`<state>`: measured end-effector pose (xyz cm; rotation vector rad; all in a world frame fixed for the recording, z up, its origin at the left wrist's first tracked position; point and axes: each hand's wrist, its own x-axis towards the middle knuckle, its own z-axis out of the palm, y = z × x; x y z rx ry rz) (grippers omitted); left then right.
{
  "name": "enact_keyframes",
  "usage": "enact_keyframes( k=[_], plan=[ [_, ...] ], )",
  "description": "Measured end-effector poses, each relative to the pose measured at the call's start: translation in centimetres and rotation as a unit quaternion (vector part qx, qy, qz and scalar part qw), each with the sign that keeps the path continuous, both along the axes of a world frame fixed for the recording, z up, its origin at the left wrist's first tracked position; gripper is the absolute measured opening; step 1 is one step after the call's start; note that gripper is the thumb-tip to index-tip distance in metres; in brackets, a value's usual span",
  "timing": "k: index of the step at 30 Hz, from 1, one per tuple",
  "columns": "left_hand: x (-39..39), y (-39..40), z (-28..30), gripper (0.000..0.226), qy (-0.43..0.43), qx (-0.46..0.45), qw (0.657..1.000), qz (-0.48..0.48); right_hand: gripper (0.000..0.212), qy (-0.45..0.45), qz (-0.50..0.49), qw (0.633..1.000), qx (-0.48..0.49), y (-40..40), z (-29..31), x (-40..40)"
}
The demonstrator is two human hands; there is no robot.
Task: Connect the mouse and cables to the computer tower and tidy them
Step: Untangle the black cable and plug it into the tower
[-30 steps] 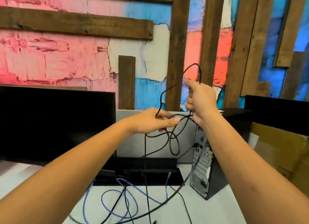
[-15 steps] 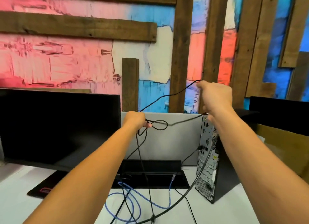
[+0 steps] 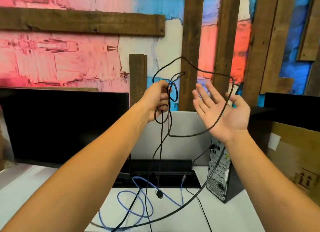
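Observation:
A thin black cable [image 3: 199, 70] hangs in the air in loose loops in front of the painted wall. My left hand [image 3: 156, 100] is raised and pinches a bunch of its coils near the middle. My right hand [image 3: 223, 110] is spread open, palm toward me, and one large loop of the cable drapes across the palm. The black computer tower [image 3: 220, 176] stands on the white desk [image 3: 225, 218] at the right, its rear ports facing me, with cables running into it. A blue cable [image 3: 135, 205] lies coiled on the desk below my arms.
A black monitor [image 3: 65, 126] stands at the left. Behind the desk is a grey partition [image 3: 187, 145] with a black cable tray [image 3: 162, 174] at its foot. A cardboard box [image 3: 294, 155] sits to the right of the tower, and a second dark screen [image 3: 292, 110] behind it.
My right hand has opened from a closed grip, and the cable now lies looped over its palm. My left hand rose with the gathered coils. The taut stretch between the hands became a slack loop.

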<state>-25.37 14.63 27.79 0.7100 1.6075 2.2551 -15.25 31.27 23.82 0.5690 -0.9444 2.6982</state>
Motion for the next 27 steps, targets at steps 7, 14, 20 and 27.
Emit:
enact_keyframes(
  k=[7,14,20,27],
  plan=[
    [0.2,-0.8,2.0,0.031,0.009,0.139,0.99,-0.028,0.034,-0.129,0.018,0.809,0.574,-3.0,-4.3,-0.8],
    [-0.6,-1.8,0.7,0.026,0.015,0.078,0.993,0.092,0.016,-0.128,-0.071,0.81,0.568,-4.6,-4.1,-1.6],
    [-0.5,-1.8,-2.4,0.038,-0.05,0.042,0.996,0.067,0.021,-0.208,-0.266,0.748,0.572,-1.4,-3.5,-2.7],
    [-0.3,-2.0,-3.6,0.044,0.001,-0.072,0.988,0.137,0.016,-0.209,-0.275,0.738,0.58,-0.9,-2.6,-2.6]
  ],
)
